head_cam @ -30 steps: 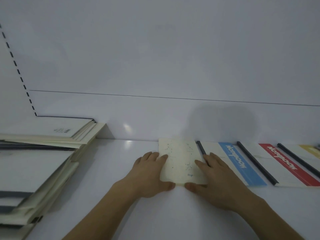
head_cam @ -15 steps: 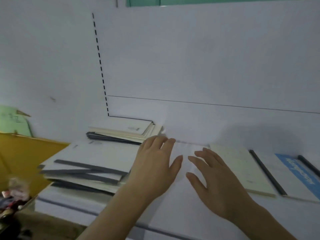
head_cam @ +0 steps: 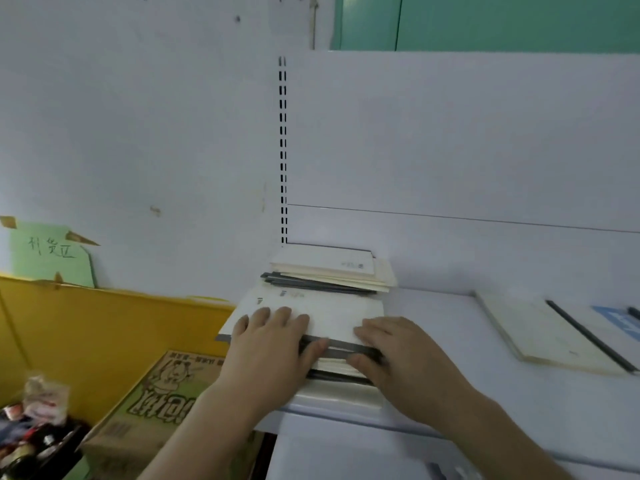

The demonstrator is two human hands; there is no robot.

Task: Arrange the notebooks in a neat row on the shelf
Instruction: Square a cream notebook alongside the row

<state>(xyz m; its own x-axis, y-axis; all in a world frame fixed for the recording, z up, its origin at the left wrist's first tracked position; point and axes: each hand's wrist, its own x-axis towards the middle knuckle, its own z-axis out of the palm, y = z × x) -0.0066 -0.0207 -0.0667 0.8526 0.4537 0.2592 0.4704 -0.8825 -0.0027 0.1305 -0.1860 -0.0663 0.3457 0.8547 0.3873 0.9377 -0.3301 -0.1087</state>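
Note:
A stack of notebooks (head_cam: 341,374) lies at the left end of the white shelf (head_cam: 446,344). Its top notebook (head_cam: 332,317) has a white cover and a dark spine along the front edge. My left hand (head_cam: 270,344) and my right hand (head_cam: 398,355) lie on that cover, with both thumbs hooked over the dark spine. A second, smaller stack (head_cam: 329,271) sits behind it against the back panel. To the right a cream notebook (head_cam: 540,334) with a dark spine lies flat in the row. A blue-banded notebook (head_cam: 620,320) lies beside it at the frame's edge.
Left of the shelf stands a yellow bin (head_cam: 104,334) with a green handwritten sign (head_cam: 48,258) behind it. A printed cardboard box (head_cam: 166,403) and packaged goods (head_cam: 31,427) lie below. The shelf's slotted upright (head_cam: 283,150) rises behind the stacks.
My view has swung left from the row to the stacks. Both hands left the cream notebook, crossed the shelf to the left and now rest on the near stack's top notebook.

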